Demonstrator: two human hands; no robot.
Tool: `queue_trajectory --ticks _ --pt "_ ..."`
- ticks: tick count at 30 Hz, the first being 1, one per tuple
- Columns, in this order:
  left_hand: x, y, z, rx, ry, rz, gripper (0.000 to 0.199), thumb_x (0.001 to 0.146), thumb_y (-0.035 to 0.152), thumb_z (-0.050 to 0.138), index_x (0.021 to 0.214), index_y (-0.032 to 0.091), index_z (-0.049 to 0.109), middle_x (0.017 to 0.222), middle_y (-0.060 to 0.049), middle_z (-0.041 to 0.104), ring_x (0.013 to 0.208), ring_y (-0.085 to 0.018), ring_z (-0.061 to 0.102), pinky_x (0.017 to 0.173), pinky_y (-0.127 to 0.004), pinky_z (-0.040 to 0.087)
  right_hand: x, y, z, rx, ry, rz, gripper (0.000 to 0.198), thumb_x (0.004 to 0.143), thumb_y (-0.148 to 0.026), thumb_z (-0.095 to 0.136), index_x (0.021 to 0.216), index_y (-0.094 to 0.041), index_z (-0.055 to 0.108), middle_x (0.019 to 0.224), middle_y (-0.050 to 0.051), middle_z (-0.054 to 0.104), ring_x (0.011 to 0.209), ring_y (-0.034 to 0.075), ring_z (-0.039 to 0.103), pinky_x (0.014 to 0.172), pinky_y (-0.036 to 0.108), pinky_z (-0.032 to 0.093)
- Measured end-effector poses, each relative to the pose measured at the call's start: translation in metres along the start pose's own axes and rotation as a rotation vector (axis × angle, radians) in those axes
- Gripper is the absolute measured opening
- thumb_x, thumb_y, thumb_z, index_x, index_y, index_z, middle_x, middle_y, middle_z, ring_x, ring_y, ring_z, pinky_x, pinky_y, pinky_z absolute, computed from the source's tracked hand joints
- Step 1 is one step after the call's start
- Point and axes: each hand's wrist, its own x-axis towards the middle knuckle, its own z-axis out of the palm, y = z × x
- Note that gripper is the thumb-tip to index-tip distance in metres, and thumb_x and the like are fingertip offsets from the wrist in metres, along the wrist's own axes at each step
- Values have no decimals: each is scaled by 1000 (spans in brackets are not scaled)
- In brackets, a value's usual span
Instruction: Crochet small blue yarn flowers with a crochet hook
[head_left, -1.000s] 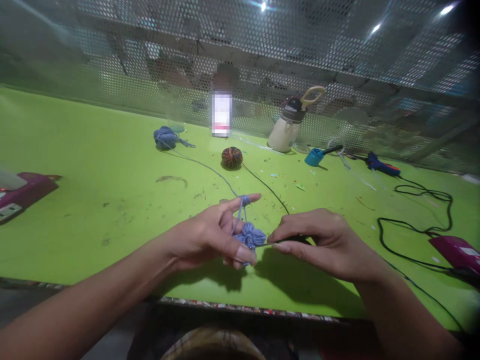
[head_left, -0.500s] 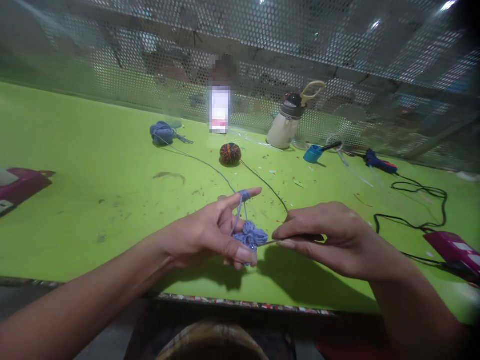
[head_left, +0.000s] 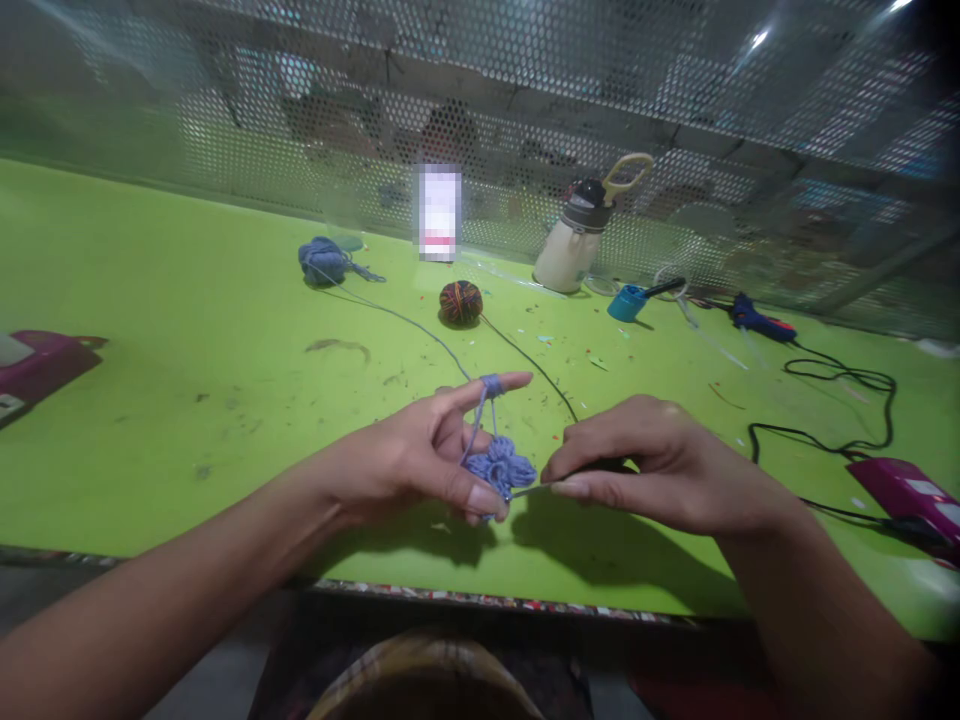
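Note:
My left hand pinches a blue crocheted flower between thumb and fingers. Blue yarn is wound round its raised index finger and runs back across the table to a blue yarn ball. My right hand is closed on a thin crochet hook, whose tip meets the lower edge of the flower beside my left thumb. Most of the hook's handle is hidden by my fingers. A dark strand leads from near my right hand to a multicoloured yarn ball.
On the green table stand a white bottle with a cream loop, and a small blue container. A glue gun with a black cord lies at the right. Purple boxes sit at both sides. A perforated panel closes off the back.
The hook's tip has dipped slightly at the flower's lower edge, and my right hand has shifted a little left. The left hand keeps its hold with the index finger raised.

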Motion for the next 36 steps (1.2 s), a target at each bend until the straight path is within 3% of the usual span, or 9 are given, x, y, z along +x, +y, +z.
queue_trajectory --ticks 5,10,16,21,30,36 --pt "2 -2 1 66 124 63 85 69 1 79 142 25 44 74 4 66 66 -9 63 63 -18 50 -1 11 12 244 44 143 11 86 -22 69 83 -14 75 62 2 67 52 10 57 48 20 42" --pt "6 -6 2 155 307 145 68 65 7 83 128 22 59 78 4 66 74 -10 61 73 -23 49 -5 12 39 540 264 436 21 86 -35 69 85 -14 72 58 -1 60 42 6 44 39 19 32" --pt "11 -10 3 225 436 168 58 65 12 84 119 18 64 83 0 71 75 -13 62 76 -28 48 -1 9 64 557 453 436 35 88 -35 67 120 -21 68 61 -4 56 44 6 42 42 20 33" --pt "12 -9 5 280 549 219 54 62 11 85 113 16 67 81 -1 71 74 -15 63 77 -31 48 8 13 70 645 513 449 34 86 -36 68 117 -23 71 59 -3 57 43 6 42 42 20 32" --pt "13 -14 8 231 523 319 55 64 11 85 115 17 66 86 -1 70 78 -13 62 77 -27 49 15 11 79 944 651 488 33 78 -32 77 108 -21 74 54 -6 54 41 4 38 41 18 22" --pt "10 -13 4 249 437 308 62 67 10 81 125 21 61 87 -1 69 83 -16 64 82 -31 49 21 9 79 894 638 461 32 77 -33 77 107 -20 75 53 -5 55 41 5 41 41 18 26"
